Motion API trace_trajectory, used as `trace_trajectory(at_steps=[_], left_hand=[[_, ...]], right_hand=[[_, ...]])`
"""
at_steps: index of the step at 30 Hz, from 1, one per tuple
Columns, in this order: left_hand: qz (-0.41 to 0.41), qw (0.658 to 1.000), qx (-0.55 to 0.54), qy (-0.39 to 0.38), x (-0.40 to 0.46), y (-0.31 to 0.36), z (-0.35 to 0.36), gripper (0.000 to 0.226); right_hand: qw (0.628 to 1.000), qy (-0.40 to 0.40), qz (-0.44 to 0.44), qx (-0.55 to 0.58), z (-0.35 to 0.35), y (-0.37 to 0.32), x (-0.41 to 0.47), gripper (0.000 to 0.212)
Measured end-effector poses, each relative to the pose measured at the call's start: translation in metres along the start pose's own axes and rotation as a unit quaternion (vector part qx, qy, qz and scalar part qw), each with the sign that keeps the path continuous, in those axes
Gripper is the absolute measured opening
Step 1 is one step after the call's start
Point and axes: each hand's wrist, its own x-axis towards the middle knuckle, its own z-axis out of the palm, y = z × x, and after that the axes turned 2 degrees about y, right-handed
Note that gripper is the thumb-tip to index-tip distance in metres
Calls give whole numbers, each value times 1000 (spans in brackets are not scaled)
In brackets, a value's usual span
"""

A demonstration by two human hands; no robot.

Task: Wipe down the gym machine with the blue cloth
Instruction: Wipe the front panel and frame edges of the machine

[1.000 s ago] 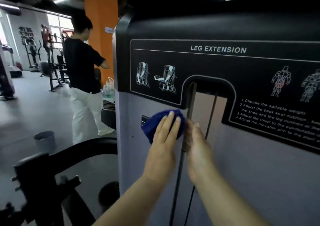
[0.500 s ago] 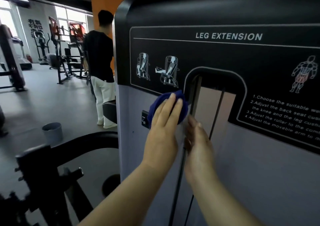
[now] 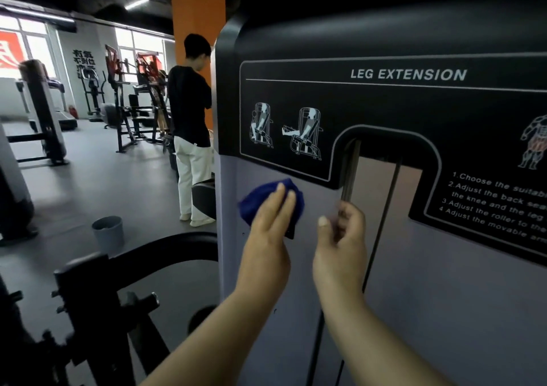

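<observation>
Two bare hands are being held against the grey side panel [image 3: 444, 311] of a leg extension machine [image 3: 384, 30]. The blue cloth [image 3: 260, 197] is being pressed flat onto that panel by the left hand [image 3: 266, 237], whose fingers are being kept straight and together over the bunched fabric, so nothing is being pinched. The cloth is being shown just below the black instruction placard [image 3: 399, 104], under its two seated-figure diagrams, and left of the arched opening cut into the placard. A small black tab on the panel is being partly covered by the left hand's heel.

The right hand [image 3: 340, 249] is being held just right of the cloth, below the placard's opening, with its fingers loosely curled. The fingertips are being blurred, so whether the thin vertical rod [image 3: 349, 172] hanging from the opening is being gripped cannot be told. A dark cable [image 3: 384, 217] is being seen further right of the placard's opening.

Left of the placard, a person in a black shirt and white trousers [image 3: 191, 137] is being seen standing with their back turned beside an orange pillar [image 3: 196, 3]. A grey bucket [image 3: 108, 231] is being shown on the floor, well left of the placard.
</observation>
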Motion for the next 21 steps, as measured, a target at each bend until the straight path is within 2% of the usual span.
trace_trajectory(at_steps=[3,7,9,14,21], left_hand=[[7,1000,9,-16,2,-4,-1,90],[-144,990,7,3,47,-30,-21,84],[-179,984,9,11,52,-29,-25,81],[-124,992,-1,-1,29,-7,-13,87],[-174,984,42,15,60,-42,-23,89]], right_hand=[[998,0,-21,-59,0,2,4,34],[994,26,-51,-97,8,6,-1,35],[993,41,-54,-99,13,7,-3,38],[989,49,-79,-118,16,8,-3,43],[988,43,-84,-118,15,9,-3,44]])
